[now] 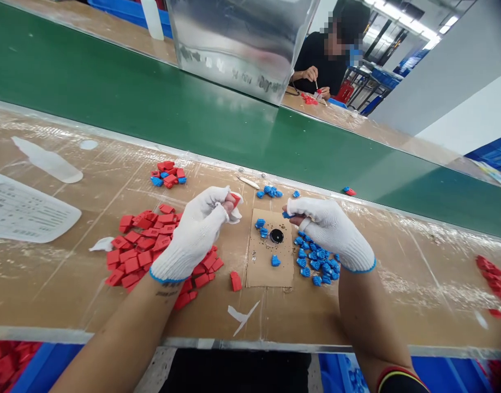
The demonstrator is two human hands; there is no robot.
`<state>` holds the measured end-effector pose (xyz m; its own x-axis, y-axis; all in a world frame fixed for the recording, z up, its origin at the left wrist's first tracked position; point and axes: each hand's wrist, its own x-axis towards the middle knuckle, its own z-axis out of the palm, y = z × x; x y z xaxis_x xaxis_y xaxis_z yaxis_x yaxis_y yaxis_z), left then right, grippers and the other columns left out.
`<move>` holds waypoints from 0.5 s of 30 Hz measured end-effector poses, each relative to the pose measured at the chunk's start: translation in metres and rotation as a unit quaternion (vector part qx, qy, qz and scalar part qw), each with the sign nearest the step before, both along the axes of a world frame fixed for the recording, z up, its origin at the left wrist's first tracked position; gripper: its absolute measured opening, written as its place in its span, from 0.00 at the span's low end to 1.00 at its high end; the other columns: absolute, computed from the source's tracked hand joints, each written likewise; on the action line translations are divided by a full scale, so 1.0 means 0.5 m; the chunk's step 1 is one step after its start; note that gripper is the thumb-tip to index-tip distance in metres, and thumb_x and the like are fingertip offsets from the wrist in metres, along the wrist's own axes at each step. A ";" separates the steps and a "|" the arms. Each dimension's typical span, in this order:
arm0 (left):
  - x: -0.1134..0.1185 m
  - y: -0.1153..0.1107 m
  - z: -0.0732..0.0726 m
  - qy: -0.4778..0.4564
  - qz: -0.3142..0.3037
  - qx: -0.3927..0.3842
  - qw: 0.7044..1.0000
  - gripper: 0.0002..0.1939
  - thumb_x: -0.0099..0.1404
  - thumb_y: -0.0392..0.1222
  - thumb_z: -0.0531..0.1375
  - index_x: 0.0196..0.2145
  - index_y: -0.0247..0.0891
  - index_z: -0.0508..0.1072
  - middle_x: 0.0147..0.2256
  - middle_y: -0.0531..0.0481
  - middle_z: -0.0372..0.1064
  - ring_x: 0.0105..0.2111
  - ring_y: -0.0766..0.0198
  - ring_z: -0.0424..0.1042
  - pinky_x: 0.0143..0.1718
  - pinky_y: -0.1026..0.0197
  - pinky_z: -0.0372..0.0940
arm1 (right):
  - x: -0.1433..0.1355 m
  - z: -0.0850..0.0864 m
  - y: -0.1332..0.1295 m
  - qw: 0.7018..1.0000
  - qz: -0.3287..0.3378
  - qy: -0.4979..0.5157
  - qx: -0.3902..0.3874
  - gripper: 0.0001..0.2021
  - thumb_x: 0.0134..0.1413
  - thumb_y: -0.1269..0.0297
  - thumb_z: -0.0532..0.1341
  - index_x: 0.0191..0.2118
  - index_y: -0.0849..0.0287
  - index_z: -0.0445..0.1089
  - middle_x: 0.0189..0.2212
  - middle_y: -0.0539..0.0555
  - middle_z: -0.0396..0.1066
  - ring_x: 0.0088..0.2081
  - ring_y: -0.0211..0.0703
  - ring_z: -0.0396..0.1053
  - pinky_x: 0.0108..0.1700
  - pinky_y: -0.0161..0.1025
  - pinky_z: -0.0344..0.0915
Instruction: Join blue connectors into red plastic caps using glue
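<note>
My left hand, in a white glove with bare fingertips, pinches a small red plastic piece. Below and left of it spreads a heap of red block-like pieces, partly hidden by the hand. My right hand, gloved the same way, grips a small blue plastic piece at its fingertips. Under that hand lies a pile of similar blue pieces. Between the hands sits a cardboard sheet bearing a round black dish and a few blue pieces.
Behind the worktable runs a green conveyor belt; a metal box stands across it. A mixed red-and-blue pile lies at back left, a white pen-like tool at centre. A co-worker sits opposite. Blue bins stand below the edge.
</note>
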<state>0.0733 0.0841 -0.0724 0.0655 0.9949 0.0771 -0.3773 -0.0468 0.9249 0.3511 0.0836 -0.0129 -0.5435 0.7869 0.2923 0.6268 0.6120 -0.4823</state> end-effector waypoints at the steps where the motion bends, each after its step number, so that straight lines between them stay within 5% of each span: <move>1: -0.003 0.002 0.000 0.015 0.008 0.000 1.000 0.03 0.66 0.41 0.69 0.36 0.41 0.80 0.39 0.51 0.77 0.33 0.69 0.75 0.39 0.65 0.73 | 0.002 -0.005 0.002 1.000 0.008 -0.017 -0.014 0.08 0.66 0.74 0.59 0.40 0.55 0.73 0.33 0.49 0.74 0.33 0.38 0.66 0.40 0.37 0.67; 5: -0.007 0.006 0.009 0.031 0.015 -0.018 0.999 0.05 0.63 0.37 0.68 0.38 0.40 0.78 0.38 0.52 0.75 0.32 0.69 0.75 0.39 0.64 0.74 | 0.013 -0.016 0.005 0.996 0.011 -0.068 -0.059 0.08 0.61 0.77 0.58 0.37 0.55 0.68 0.30 0.47 0.67 0.31 0.37 0.61 0.36 0.35 0.63; 15: 0.001 0.013 0.017 0.024 0.029 -0.032 0.999 0.20 0.61 0.33 0.67 0.49 0.43 0.72 0.37 0.50 0.76 0.33 0.62 0.74 0.37 0.59 0.73 | 0.009 -0.021 0.007 0.988 0.092 -0.111 -0.057 0.14 0.54 0.78 0.57 0.43 0.56 0.73 0.40 0.55 0.72 0.41 0.48 0.69 0.45 0.44 0.69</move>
<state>0.0736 0.0907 -0.0641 0.0102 0.9999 0.0116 -0.3308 -0.0075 0.9437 0.3557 0.0870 -0.0235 -0.7207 0.6902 0.0651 0.6088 0.6751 -0.4167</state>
